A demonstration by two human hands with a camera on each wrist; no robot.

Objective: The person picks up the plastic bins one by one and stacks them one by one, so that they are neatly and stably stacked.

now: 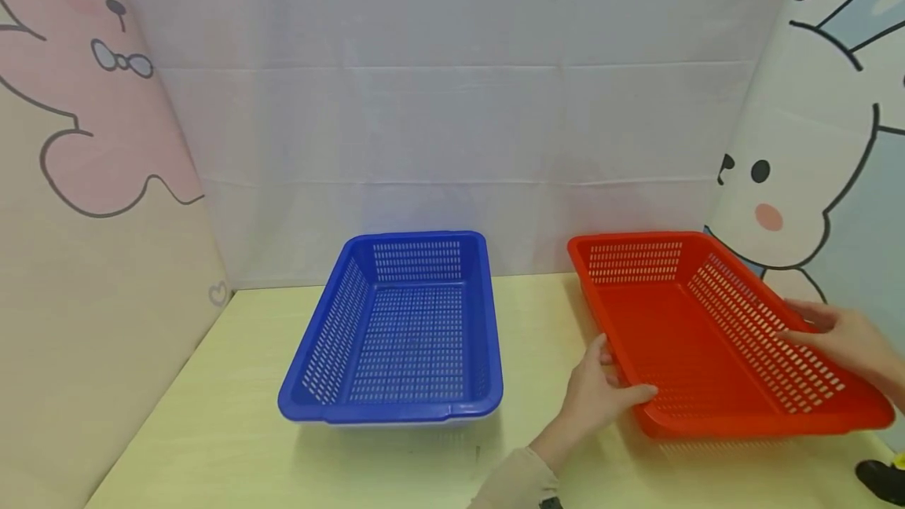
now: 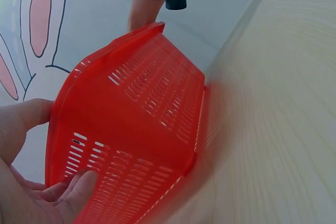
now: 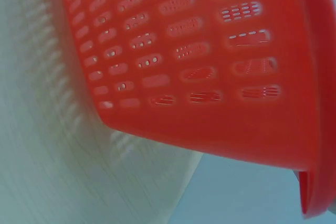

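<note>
A blue basket [image 1: 396,332] sits empty on the pale yellow tabletop [image 1: 212,415], its walls and floor slotted; no label or writing can be read on it. Just to the right of the blue basket, apart from it, is a red basket [image 1: 707,336] of the same shape — also without legible lettering. The left hand [image 1: 601,391] grips the red basket's near-left rim, thumb over the edge and fingers [image 2: 79,187] under the slotted wall. The right hand [image 1: 844,340] rests on the far-right rim, fingers laid along it — whether they curl under cannot be told. From the right wrist the red basket's underside appears raised off the tabletop. Cartoon rabbit panels [image 1: 813,163] stand behind the red basket and left of the blue basket.
</note>
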